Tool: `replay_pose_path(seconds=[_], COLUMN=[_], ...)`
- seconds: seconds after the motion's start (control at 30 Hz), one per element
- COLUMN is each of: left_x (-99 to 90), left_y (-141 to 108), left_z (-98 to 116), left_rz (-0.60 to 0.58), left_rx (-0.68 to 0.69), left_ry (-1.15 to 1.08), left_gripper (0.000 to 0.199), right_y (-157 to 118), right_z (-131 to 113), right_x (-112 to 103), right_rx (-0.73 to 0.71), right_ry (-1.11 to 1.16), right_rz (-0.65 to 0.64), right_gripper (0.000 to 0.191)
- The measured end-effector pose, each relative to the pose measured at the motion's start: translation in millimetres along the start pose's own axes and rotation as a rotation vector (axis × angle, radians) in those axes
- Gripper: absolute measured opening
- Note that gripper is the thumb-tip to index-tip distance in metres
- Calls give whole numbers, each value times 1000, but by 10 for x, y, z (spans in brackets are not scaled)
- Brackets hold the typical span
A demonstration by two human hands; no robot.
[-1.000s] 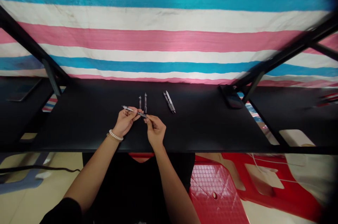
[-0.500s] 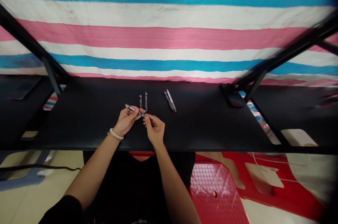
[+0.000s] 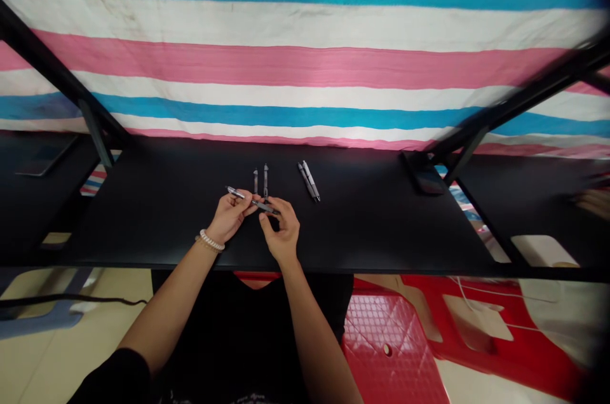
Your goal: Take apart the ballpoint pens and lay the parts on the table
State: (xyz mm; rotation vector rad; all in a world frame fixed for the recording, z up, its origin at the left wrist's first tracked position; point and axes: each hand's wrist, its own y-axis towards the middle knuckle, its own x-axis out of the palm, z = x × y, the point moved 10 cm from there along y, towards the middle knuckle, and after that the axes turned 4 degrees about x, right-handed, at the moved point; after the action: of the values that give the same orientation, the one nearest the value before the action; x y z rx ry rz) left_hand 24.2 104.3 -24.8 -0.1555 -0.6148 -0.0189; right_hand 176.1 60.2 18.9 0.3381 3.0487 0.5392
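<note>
A slim pen (image 3: 264, 206) with a clear and dark barrel slants across the space between my hands, above the black table. My left hand (image 3: 230, 216) is closed on it, pinching the barrel between thumb and fingers. Against the pen's lower right end lie the bent fingers of my right hand (image 3: 282, 231); its thumb stands apart from them, so this hand looks open around the tip. Just behind the hands, a shorter pen part (image 3: 256, 181) and a longer pen part (image 3: 265, 180) lie side by side, their near ends partly covered by my fingers.
A dark pen (image 3: 307, 180) and a white pen (image 3: 311, 179) lie together right of my hands on the black table (image 3: 362, 220). A dark phone-like object (image 3: 423, 175) rests by the right frame post. A red stool (image 3: 388, 340) stands below. At the right edge, something blurred shows.
My right thumb has come away from the pen's end and the fingers have opened, showing more of the tip. The left hand keeps its hold. The camera view has shifted slightly.
</note>
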Motion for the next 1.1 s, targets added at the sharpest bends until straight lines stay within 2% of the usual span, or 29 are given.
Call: replay_pose_path(seconds=[0.07, 0.13, 0.33, 0.43, 0.5, 0.7, 1.1], left_x=[7, 3, -196, -251, -229, -34, -55], left_y=[0, 4, 47, 53, 48, 5, 15], left_z=[-3, -3, 67, 64, 61, 0, -38], left_rz=[2, 7, 168, 213, 194, 21, -5], left_rx=[-5, -4, 68, 63, 62, 9, -12], left_ry=[2, -2, -106, -127, -118, -25, -1], left_gripper=[33, 34, 31, 26, 29, 37, 36], right_y=[-9, -30, -65, -63, -61, -72, -48], right_z=[148, 230, 179, 158, 158, 204, 151], right_x=[31, 38, -161, -159, -129, -27, -39], right_rx=[120, 173, 145, 151, 149, 139, 128], right_ry=[32, 28, -57, -54, -41, 37, 41], right_rz=[-18, -18, 145, 137, 115, 41, 58], right_gripper=[29, 25, 25, 25, 25, 20, 19])
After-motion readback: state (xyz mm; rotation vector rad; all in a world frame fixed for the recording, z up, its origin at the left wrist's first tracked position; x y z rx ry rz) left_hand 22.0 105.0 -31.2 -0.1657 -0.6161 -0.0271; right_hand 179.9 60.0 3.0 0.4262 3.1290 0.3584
